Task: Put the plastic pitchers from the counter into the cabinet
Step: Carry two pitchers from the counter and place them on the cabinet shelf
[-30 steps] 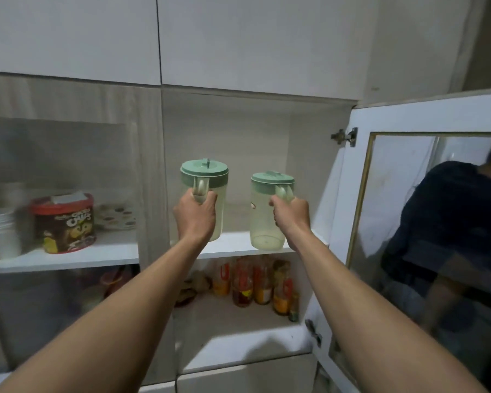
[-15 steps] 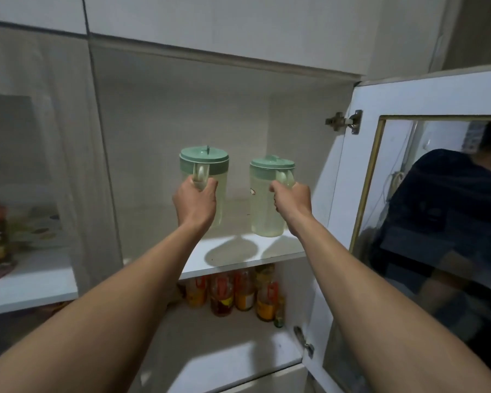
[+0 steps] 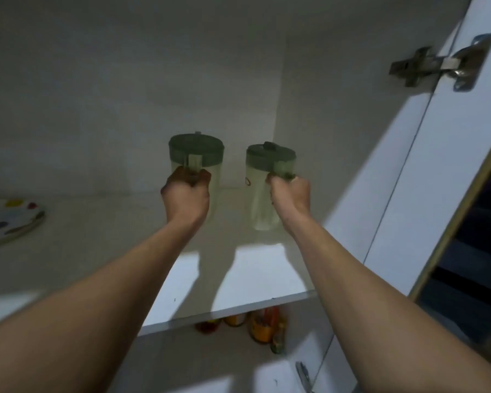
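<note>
While both arms reach deep into the open cabinet, each hand is wrapped tight around a pitcher handle. The left hand (image 3: 186, 194) is fisted on the handle of the left pitcher (image 3: 196, 160), which stands upright near the back wall over the shelf (image 3: 97, 251). The right hand (image 3: 291, 194) grips the handle of the right pitcher (image 3: 262, 191) in the same closed way; this pitcher sits just beside the first, apart from it by a narrow gap, close to the cabinet's right corner. Both have pale translucent bodies and green lids. The right pitcher's base looks to be at shelf level, though whether it touches the shelf or hangs just above it cannot be told; the left pitcher's base is hidden behind the hand and wrist. At the far left of the shelf lies a plate (image 3: 9, 219) with coloured dots, well apart from the pitchers. The door (image 3: 408, 194) stands open on the right, its metal hinge (image 3: 440, 63) at the top. Below the shelf edge, several bottles (image 3: 262, 327) with orange and red contents stand on a lower level
</note>
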